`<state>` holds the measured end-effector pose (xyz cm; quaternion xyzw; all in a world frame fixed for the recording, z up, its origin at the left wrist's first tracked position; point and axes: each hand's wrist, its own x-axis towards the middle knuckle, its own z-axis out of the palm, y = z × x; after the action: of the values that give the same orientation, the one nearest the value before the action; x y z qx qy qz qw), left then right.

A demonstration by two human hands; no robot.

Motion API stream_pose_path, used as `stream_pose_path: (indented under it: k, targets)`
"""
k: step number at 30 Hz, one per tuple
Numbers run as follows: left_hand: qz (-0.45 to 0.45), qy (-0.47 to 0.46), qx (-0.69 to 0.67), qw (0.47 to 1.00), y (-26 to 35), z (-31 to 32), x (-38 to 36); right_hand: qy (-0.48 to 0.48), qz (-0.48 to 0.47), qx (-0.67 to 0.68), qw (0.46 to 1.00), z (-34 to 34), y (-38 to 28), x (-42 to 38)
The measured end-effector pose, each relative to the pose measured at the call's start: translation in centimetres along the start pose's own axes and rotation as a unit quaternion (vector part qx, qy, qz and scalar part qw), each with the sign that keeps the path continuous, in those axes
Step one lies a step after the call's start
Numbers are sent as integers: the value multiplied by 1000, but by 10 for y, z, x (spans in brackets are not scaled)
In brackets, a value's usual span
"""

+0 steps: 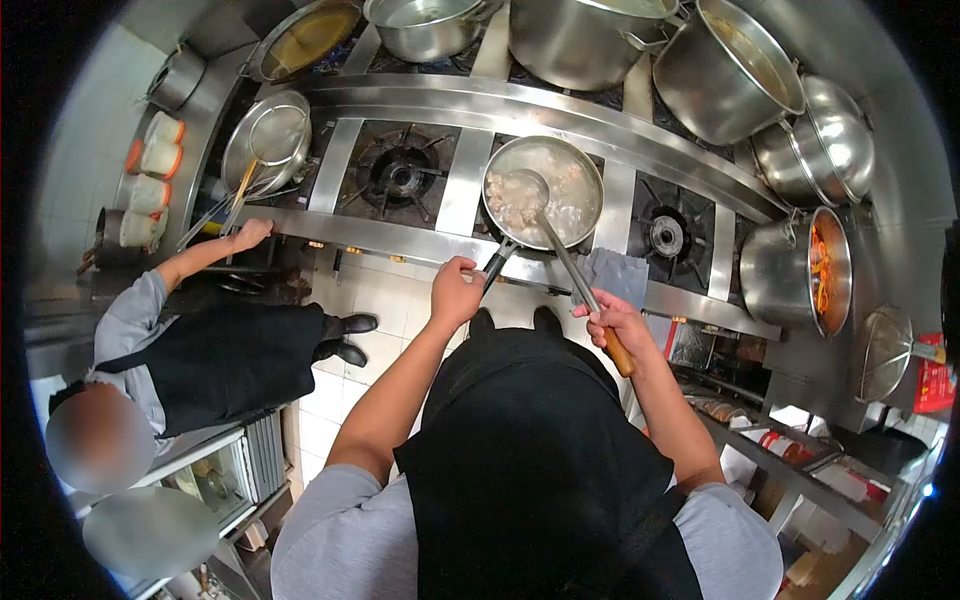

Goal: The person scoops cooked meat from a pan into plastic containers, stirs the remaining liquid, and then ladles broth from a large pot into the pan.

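A metal pan (578, 172) sits on a front burner, with cloudy liquid and pale pieces in it. My left hand (458, 292) is curled at the pan's black handle (497, 264); how firmly the fingers wrap it is partly hidden. In my right hand (617, 322) is a long ladle (566, 255), held by its wooden grip (618, 354). The ladle's bowl lies in the pan, among the pale pieces. Beside the ladle's shaft, a grey cloth (612, 278) rests on the stove's front edge.
Burners (402, 176) flank the pan. Large pots (590, 45) line the back. A pot with orange strips (795, 275) stands right. At left are a strainer over a bowl (275, 135) and several orange-rimmed tubs (150, 195). A co-worker (220, 365) has one hand on the stove edge.
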<state>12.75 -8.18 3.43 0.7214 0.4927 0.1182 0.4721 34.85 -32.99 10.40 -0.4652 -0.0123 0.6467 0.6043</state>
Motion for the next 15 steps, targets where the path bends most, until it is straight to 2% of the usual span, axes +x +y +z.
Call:
stream_pose_path:
  k: [2, 3, 5, 15]
  targets:
    - [63, 0, 89, 994, -11, 7, 7, 11, -8, -7, 1000, 8, 6, -10]
    - [66, -7, 91, 994, -10, 8, 7, 16, -15, -19, 1000, 12, 9, -14]
    - [1, -80, 42, 996, -6, 10, 8, 31, -18, -30, 999, 19, 15, -22]
    - [20, -99, 66, 993, -12, 0, 3, 77, -38, -169, 982, 38, 45, -59]
